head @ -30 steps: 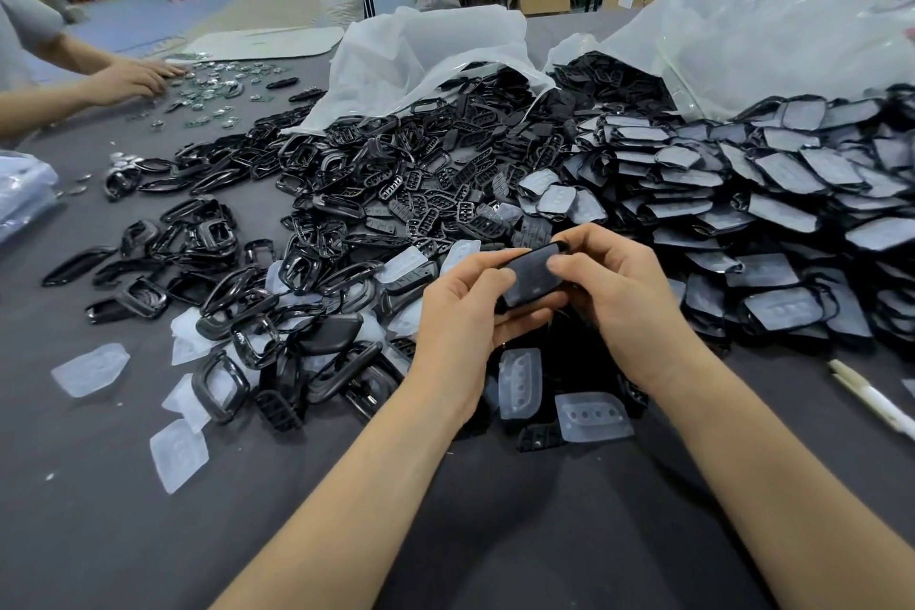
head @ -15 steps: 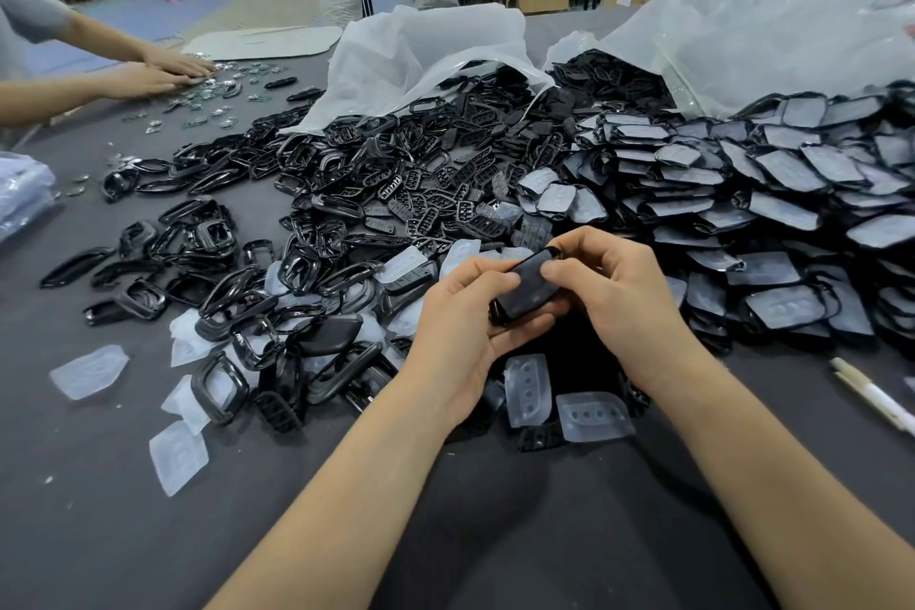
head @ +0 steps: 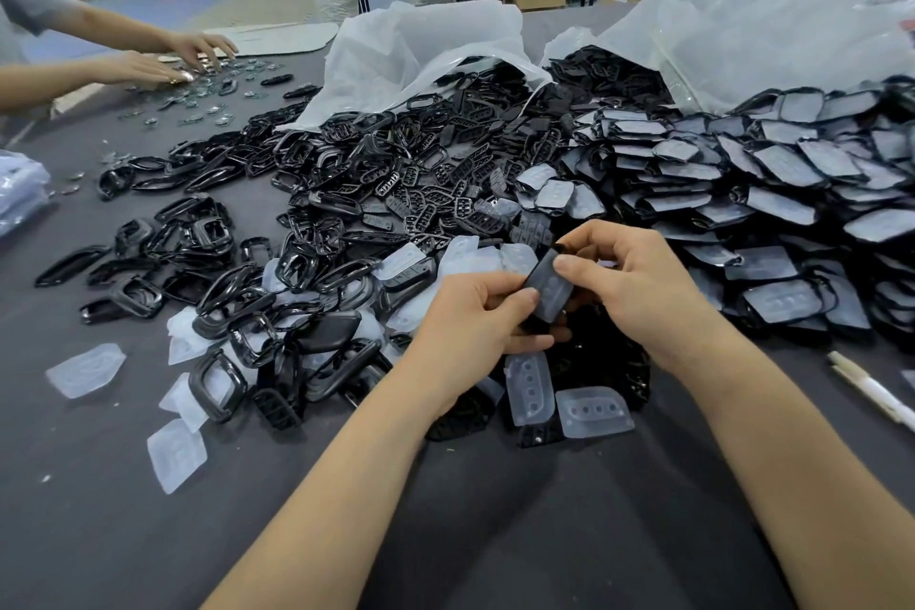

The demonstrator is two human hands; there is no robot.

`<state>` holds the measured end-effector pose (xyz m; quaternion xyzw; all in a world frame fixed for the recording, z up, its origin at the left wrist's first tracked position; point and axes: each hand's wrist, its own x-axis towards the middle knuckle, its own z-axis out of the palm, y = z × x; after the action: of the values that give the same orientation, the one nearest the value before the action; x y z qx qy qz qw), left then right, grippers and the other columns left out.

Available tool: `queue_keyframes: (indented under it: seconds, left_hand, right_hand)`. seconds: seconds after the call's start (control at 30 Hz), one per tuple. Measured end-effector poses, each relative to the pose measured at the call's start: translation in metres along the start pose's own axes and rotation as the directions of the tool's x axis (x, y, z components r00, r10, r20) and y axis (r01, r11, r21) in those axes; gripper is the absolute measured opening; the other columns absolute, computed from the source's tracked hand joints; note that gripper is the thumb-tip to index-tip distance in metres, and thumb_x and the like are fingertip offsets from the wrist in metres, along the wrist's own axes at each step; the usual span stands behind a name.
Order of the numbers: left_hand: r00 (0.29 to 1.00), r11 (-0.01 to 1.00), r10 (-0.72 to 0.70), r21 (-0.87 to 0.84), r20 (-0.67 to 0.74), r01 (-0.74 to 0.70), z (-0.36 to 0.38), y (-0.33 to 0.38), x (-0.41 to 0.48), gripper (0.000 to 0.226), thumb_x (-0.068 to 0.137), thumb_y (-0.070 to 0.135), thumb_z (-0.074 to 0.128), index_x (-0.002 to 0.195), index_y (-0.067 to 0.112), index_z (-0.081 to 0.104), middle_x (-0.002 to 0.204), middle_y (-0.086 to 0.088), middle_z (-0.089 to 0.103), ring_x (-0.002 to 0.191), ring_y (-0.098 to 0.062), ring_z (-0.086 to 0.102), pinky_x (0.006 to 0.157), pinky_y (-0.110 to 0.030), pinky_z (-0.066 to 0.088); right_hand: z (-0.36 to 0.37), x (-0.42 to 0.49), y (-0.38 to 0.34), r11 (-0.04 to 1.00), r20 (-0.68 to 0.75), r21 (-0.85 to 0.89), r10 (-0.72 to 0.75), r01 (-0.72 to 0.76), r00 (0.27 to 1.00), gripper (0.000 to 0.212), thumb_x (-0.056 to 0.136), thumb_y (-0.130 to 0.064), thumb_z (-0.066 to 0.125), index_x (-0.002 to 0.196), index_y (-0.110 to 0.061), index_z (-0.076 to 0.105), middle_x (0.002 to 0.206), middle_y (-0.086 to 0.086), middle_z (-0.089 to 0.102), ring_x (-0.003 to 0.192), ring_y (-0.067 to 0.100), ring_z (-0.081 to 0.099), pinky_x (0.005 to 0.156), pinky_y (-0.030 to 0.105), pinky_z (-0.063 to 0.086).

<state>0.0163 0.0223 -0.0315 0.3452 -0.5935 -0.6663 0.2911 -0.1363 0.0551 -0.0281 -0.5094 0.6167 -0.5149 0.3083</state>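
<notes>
Fingers [head: 569, 265] of our left hand [head: 470, 320] and right hand [head: 643, 287] pinched the black key shell [head: 542, 275], fitting its clear pad [head: 554, 300]; pressing flush seemed next.

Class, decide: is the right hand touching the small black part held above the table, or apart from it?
Touching. The head view shows the right hand with its thumb pressed on the black part, while the left hand pinches its lower edge.

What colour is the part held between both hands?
The part is black with a frosted translucent face; best seen in head view.
</notes>
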Motion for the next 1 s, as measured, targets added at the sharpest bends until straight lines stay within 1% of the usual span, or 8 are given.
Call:
queue_keyframes:
  seconds: [0.17,0.3,0.4,0.5,0.57,0.7,0.83,1.0]
  left_hand:
    - [1.000,0.999,-0.012,-0.043,-0.018,0.011,0.003,-0.002,0.000,0.026,0.099,-0.001,0.045,0.092,0.009,0.069,0.082,-0.002,0.075,0.074,-0.019,0.074,0.066,-0.017,0.056]
    - [0.999,0.999,0.002,-0.042,-0.044,-0.004,0.007,-0.006,0.001,0.023,0.098,-0.002,0.046,0.092,0.004,0.068,0.086,-0.008,0.075,0.076,-0.024,0.074,0.070,-0.023,0.058]
    - [0.998,0.999,0.010,-0.032,-0.056,-0.012,0.006,-0.008,0.002,0.020,0.097,-0.003,0.047,0.095,-0.009,0.065,0.088,-0.020,0.072,0.078,-0.026,0.074,0.071,-0.024,0.059]
    - [0.997,1.000,0.015,-0.019,-0.073,-0.016,0.007,-0.008,0.003,0.018,0.097,-0.003,0.047,0.098,-0.011,0.064,0.082,-0.024,0.065,0.076,-0.024,0.072,0.068,-0.022,0.058]
    - [0.998,0.999,0.019,-0.026,-0.062,-0.020,0.008,-0.007,0.002,0.020,0.097,-0.002,0.047,0.099,-0.003,0.067,0.085,-0.018,0.069,0.075,-0.022,0.072,0.067,-0.021,0.057]
    - [0.999,0.999,0.010,-0.044,-0.048,-0.012,0.009,-0.007,0.001,0.021,0.098,-0.002,0.046,0.100,-0.002,0.067,0.086,-0.013,0.072,0.075,-0.023,0.073,0.067,-0.021,0.057]
    - [0.999,0.999,0.010,-0.043,-0.045,-0.012,0.010,-0.006,0.000,0.020,0.098,-0.004,0.045,0.097,-0.003,0.066,0.086,-0.013,0.072,0.071,-0.021,0.072,0.064,-0.019,0.056]
    - [0.999,1.000,0.029,0.010,-0.045,-0.029,0.011,-0.007,0.000,0.021,0.098,-0.002,0.046,0.094,0.001,0.066,0.089,-0.015,0.073,0.074,-0.023,0.073,0.066,-0.019,0.056]
  right_hand:
    - [0.002,0.000,0.002,0.988,-0.025,-0.152,0.002,-0.005,1.000,0.016,0.088,-0.008,0.066,0.080,-0.022,0.062,0.070,-0.001,0.061,0.055,0.008,0.055,0.055,0.018,0.047]
    - [0.001,0.001,0.002,0.990,-0.032,-0.136,0.044,-0.048,0.999,0.008,0.088,-0.011,0.066,0.086,-0.019,0.066,0.073,-0.002,0.063,0.055,0.003,0.055,0.054,0.016,0.047]
    - [0.001,0.000,0.001,0.994,-0.021,-0.081,0.071,-0.073,0.997,0.002,0.086,-0.020,0.068,0.085,-0.020,0.067,0.073,-0.003,0.063,0.054,-0.002,0.055,0.053,0.015,0.048]
    - [0.004,-0.003,0.001,0.993,-0.004,-0.056,0.108,-0.108,0.994,0.021,0.076,-0.031,0.076,0.089,-0.018,0.066,0.082,0.006,0.066,0.067,0.007,0.057,0.061,0.025,0.050]
    - [0.007,-0.004,0.001,0.992,-0.018,-0.056,0.116,-0.117,0.993,0.023,0.075,-0.027,0.078,0.090,-0.015,0.064,0.083,0.010,0.066,0.068,0.012,0.058,0.061,0.026,0.048]
    - [0.009,-0.004,0.001,0.989,-0.053,0.012,0.150,-0.150,0.987,0.012,0.080,-0.014,0.075,0.084,-0.013,0.064,0.078,0.007,0.064,0.062,0.010,0.057,0.052,0.013,0.045]
    - [0.008,-0.005,-0.004,0.979,-0.037,0.082,0.190,-0.187,0.981,0.007,0.081,-0.006,0.070,0.079,-0.009,0.065,0.068,0.003,0.062,0.057,0.008,0.056,0.050,0.015,0.044]
    - [0.009,-0.006,-0.007,0.978,-0.068,0.114,0.186,-0.177,0.980,0.015,0.080,-0.001,0.064,0.068,-0.011,0.063,0.050,-0.009,0.057,0.043,0.002,0.052,0.042,0.015,0.041]
